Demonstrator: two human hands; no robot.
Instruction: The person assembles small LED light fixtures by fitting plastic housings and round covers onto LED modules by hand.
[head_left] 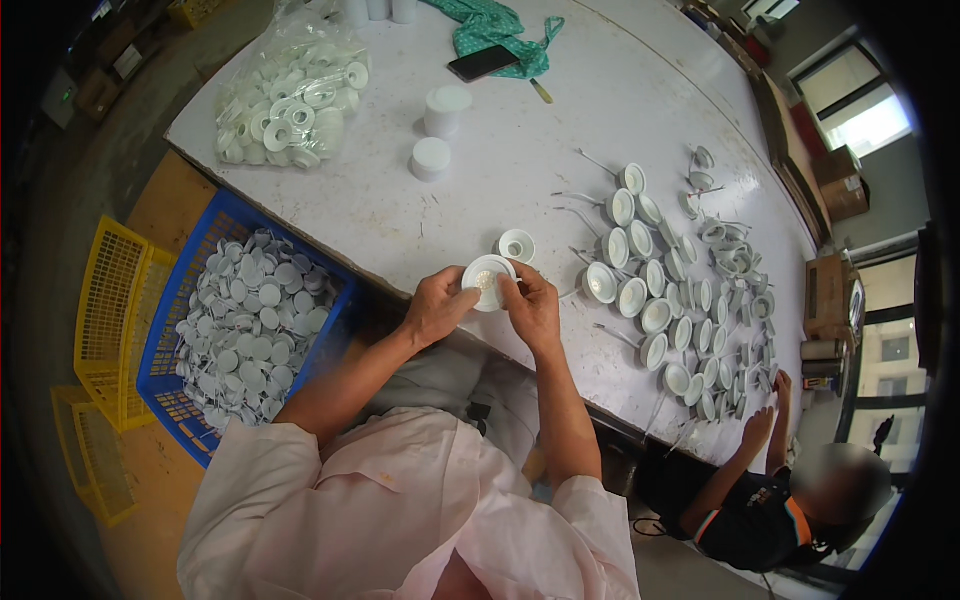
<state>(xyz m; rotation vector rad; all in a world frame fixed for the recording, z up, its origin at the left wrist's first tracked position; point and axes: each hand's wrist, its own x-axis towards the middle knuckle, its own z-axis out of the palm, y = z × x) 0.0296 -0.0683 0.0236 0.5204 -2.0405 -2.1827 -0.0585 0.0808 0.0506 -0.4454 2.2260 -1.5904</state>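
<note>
White fitting (516, 245), perhaps touching right hand (534, 306).

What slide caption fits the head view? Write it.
Left fingers and right fingers hold a round white part, blue basket of discs at left.

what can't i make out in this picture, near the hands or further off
All in the head view:
Back of the round white part: turned away from the camera, held between the left hand and right hand.
Fine detail inside that part: too small.
Bottom of the blue basket: buried under white discs.
Farthest white cylinders: cut off by the picture's top edge.
Co-worker's head: blurred.
</note>
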